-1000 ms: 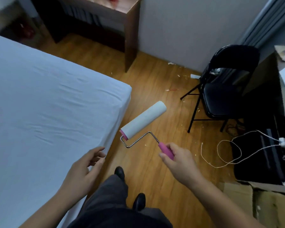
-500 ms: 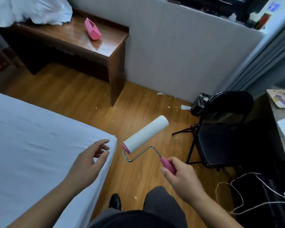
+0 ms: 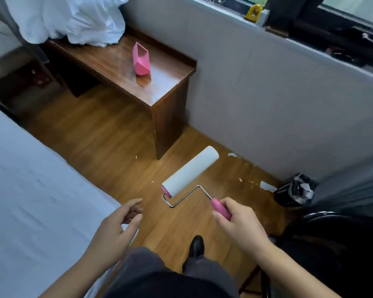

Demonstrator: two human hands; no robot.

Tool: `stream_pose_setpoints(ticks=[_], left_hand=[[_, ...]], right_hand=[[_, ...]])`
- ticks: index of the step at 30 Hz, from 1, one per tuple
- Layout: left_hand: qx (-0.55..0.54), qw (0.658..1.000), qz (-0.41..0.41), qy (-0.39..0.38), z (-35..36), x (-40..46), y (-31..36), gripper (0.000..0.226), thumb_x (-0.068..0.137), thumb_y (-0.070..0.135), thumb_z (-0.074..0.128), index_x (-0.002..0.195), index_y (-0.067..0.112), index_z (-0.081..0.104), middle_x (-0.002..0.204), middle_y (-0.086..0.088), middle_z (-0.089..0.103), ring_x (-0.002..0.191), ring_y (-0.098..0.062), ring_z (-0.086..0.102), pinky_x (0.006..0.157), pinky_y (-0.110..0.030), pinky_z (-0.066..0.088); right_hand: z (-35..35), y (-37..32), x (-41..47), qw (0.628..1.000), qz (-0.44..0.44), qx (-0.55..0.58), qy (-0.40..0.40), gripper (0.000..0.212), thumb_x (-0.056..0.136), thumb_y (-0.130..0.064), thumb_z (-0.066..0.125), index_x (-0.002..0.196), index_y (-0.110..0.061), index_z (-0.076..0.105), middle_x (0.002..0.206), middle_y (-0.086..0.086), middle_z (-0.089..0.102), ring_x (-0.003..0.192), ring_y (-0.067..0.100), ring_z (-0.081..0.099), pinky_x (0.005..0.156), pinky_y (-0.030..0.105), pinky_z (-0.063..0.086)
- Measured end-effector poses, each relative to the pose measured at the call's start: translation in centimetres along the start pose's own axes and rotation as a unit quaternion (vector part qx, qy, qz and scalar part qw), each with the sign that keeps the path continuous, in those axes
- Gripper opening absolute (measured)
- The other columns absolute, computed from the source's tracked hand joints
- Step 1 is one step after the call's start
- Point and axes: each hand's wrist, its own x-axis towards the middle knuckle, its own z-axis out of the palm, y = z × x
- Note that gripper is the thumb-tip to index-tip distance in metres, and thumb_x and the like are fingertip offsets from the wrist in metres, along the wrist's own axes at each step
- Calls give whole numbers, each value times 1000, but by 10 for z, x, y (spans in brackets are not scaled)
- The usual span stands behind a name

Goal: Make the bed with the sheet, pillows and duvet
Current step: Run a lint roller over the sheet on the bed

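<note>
The bed (image 3: pixel 30 201) fills the left side, covered by a smooth pale sheet. My right hand (image 3: pixel 239 224) grips the pink handle of a lint roller (image 3: pixel 190 172), whose white roll points up and right over the wooden floor. My left hand (image 3: pixel 116 231) hovers open beside the bed's corner, fingers apart, holding nothing. A heap of white bedding (image 3: pixel 69 18) lies on the far end of a dark wooden desk (image 3: pixel 166 82) at the top left.
A pink roller holder (image 3: pixel 140 60) stands on the desk. A black bin (image 3: pixel 293 190) sits by the grey wall (image 3: pixel 267 104), with paper scraps on the floor near it. A black chair (image 3: pixel 332 244) is at the lower right. My shoe (image 3: pixel 196 244) rests on the floor.
The view has swung up and left: the desk, pink holder and bedding heap have come into sight, the chair slid to the right edge. Both hands keep their pose, roller still held.
</note>
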Motion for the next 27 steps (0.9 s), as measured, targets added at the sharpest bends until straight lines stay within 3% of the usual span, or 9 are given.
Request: stream_pose_setpoints(ticks=[4, 7, 9, 14, 18, 23, 27], left_hand=[[-11, 1000, -10, 20, 13, 48, 36, 33, 95, 26, 58, 121, 47, 54, 107, 29, 62, 103, 3, 59, 82, -15, 48], [-21, 999, -28, 39, 12, 91, 49, 33, 95, 28, 58, 121, 48, 54, 108, 31, 61, 104, 6, 58, 82, -14, 48], [-30, 997, -44, 55, 8, 125, 47, 32, 95, 28, 58, 119, 49, 54, 108, 33, 60, 103, 8, 58, 79, -12, 49], [-56, 995, -73, 46, -15, 228, 39, 28, 96, 29, 56, 116, 49, 53, 105, 32, 61, 102, 9, 56, 75, -11, 50], [-37, 997, -47, 38, -50, 322, 57, 29, 97, 29, 55, 124, 41, 55, 104, 22, 64, 100, 6, 58, 85, -21, 53], [-12, 997, 8, 71, -104, 431, 95, 34, 97, 29, 54, 129, 40, 52, 107, 21, 62, 101, 2, 58, 83, -17, 48], [-28, 994, -8, 107, -125, 494, 102, 32, 98, 30, 53, 128, 40, 52, 108, 22, 62, 102, 8, 56, 81, -12, 46]], right_hand=[[-60, -12, 89, 998, -54, -12, 5, 21, 92, -49, 62, 107, -35, 57, 87, -13, 63, 80, 8, 65, 69, 29, 61], [-82, -25, 147, 997, -72, -12, -3, 21, 91, -46, 63, 107, -35, 57, 86, -16, 62, 82, 2, 64, 65, 18, 57], [-88, -31, 180, 997, -69, -11, -19, 20, 90, -46, 64, 106, -35, 57, 86, -17, 62, 85, -6, 61, 62, 12, 54], [-100, -41, 256, 997, -21, -40, -61, 19, 91, -47, 63, 103, -35, 57, 87, -18, 63, 81, 4, 65, 67, 12, 55], [-124, -73, 311, 998, -15, -53, -42, 13, 92, -45, 63, 100, -36, 59, 83, -16, 64, 77, 2, 62, 61, 12, 49], [-156, -129, 393, 998, -33, -43, -21, 7, 93, -38, 64, 95, -35, 58, 78, -13, 63, 71, 6, 59, 58, 14, 46], [-170, -168, 472, 998, -52, -39, -27, 11, 94, -35, 63, 85, -36, 57, 72, -10, 62, 66, 5, 57, 54, 12, 44]])
